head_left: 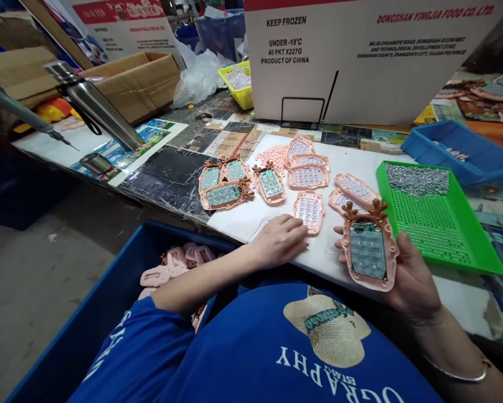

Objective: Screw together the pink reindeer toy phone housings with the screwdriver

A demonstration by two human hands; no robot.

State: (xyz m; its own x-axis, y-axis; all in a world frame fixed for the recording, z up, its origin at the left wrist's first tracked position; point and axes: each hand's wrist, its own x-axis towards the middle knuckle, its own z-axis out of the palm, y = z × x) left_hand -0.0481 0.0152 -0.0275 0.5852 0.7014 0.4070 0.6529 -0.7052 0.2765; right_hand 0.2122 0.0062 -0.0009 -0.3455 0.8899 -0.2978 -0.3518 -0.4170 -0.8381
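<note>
**Pink shell in the right hand, left hand at the table edge**

Low in the frame, the right hand (pixel 406 274) grips a pink antlered shell (pixel 367 252) from beneath, fingers wrapped round its edges, keypad side up, right of centre. Left of it, the left hand (pixel 281 239) lies palm down on the white sheet (pixel 360 162), fingers loosely curled and holding nothing, fingertips just beside a small pink keypad piece (pixel 309 211). Lower left, a blue bin (pixel 108 302) holds more pink parts. Further up, finished shells (pixel 226 184) cluster mid-frame. To the right sits a green tray (pixel 440 224) with screws at its far end. Behind stands a white carton (pixel 360 56).
</note>
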